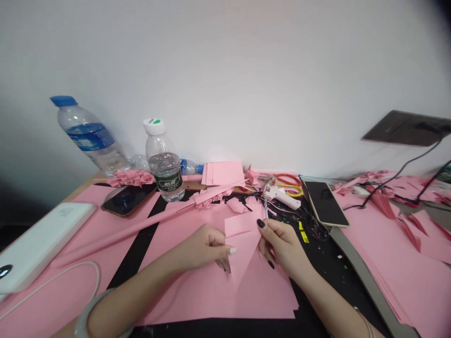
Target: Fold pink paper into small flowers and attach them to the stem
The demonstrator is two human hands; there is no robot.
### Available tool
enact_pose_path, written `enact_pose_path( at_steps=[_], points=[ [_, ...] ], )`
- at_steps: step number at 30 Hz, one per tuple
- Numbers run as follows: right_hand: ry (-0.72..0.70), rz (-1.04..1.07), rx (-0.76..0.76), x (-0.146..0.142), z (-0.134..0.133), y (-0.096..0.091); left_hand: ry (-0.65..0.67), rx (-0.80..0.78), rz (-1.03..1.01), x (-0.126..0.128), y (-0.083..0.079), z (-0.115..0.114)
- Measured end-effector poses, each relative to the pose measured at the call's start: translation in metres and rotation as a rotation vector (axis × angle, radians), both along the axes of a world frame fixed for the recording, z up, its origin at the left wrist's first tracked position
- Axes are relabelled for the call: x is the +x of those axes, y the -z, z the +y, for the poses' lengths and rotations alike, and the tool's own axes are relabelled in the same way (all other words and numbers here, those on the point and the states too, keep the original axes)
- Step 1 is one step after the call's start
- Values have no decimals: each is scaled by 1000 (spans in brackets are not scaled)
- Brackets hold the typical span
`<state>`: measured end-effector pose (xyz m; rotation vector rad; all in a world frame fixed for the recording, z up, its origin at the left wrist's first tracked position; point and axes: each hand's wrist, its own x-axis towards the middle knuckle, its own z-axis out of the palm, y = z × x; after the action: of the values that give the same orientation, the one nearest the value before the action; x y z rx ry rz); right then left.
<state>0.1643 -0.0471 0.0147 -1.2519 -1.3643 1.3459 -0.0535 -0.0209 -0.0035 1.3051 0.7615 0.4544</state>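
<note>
A creased piece of pink paper (pixel 244 251) is held up between my hands, with a folded flap along its top. My left hand (pixel 211 249) pinches its left edge between thumb and curled fingers. At the upper right corner, my right hand (pixel 282 246) grips the same piece with thumb and forefinger. Under it lie large pink sheets (pixel 186 295) on a black mat (pixel 310 300). Just beyond my right hand rests a white hot glue gun (pixel 283 196), its nozzle end partly hidden. A long pink paper-wrapped stem (pixel 130 228) with crumpled paper flowers crosses the table to the left.
A small water bottle (pixel 165 164) stands at the back left; a larger blue-capped bottle (pixel 89 134) leans nearby. Phones lie left (pixel 128 201) and right (pixel 326 203). A white power bank (pixel 45 239) sits far left. Scissors (pixel 291 185), cables (pixel 313 225) and pink paper stacks (pixel 405 263) lie around.
</note>
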Motion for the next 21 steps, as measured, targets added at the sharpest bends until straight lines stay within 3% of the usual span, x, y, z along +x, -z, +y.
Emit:
enact_pose_path(
  at_steps=[6, 10, 13, 18, 21],
  points=[
    [55, 37, 129, 0, 4, 3, -28, 53, 0, 2, 4, 1],
    [110, 118, 226, -1, 5, 6, -251, 42, -108, 10, 3, -4],
    [74, 10, 291, 0, 4, 8, -393, 64, -119, 14, 0, -9],
    [5, -114, 288, 2, 6, 8, -376, 139, -88, 12, 4, -10],
    [-24, -132, 268, 3, 7, 5, -375, 265, -24, 9, 7, -7]
  ],
)
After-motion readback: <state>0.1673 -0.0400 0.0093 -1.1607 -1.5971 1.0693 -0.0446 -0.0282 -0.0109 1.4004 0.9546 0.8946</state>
